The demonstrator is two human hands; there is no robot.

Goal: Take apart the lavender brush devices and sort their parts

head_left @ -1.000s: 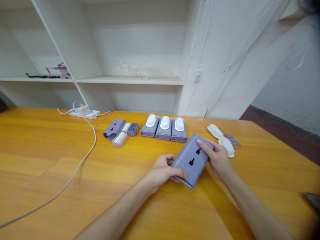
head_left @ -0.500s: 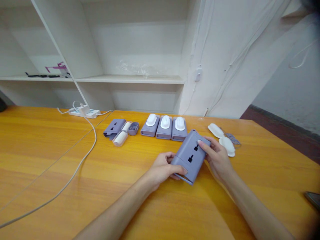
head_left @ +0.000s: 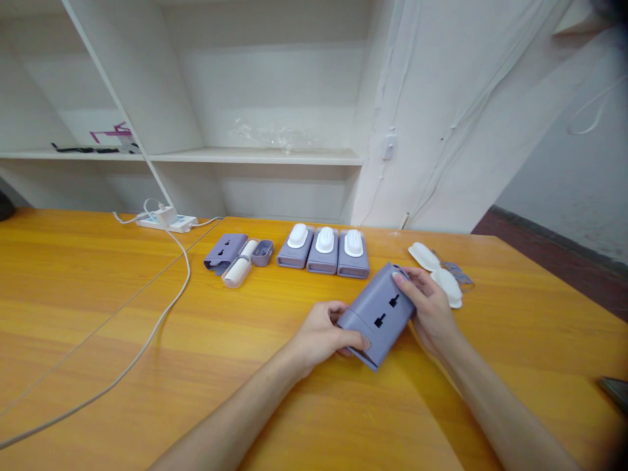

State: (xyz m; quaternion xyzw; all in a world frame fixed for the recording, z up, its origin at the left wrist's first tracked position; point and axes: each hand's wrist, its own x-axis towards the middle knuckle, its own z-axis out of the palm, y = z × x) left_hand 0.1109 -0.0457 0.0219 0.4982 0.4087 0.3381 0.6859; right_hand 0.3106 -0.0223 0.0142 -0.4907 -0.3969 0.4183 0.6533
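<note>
Both my hands hold a purple plastic case (head_left: 380,313) with two dark slots, tilted just above the orange table (head_left: 147,366). My left hand (head_left: 321,333) grips its near lower end with thumb on top. My right hand (head_left: 429,311) wraps the far upper end, its fingers over the top edge. Behind the case, a row of three purple cases with white ribbed caps (head_left: 324,252) stands side by side.
Further left lie an opened purple case (head_left: 224,252), a white roll (head_left: 236,271) and a small purple cap (head_left: 262,252). Two white oval pieces (head_left: 436,271) sit at the right. A white power strip (head_left: 165,222) and its cable (head_left: 147,333) cross the left side. White shelves stand behind.
The case has turned slightly clockwise and sits flatter; my right hand has shifted a little to the right along its far end. My left hand has barely moved.
</note>
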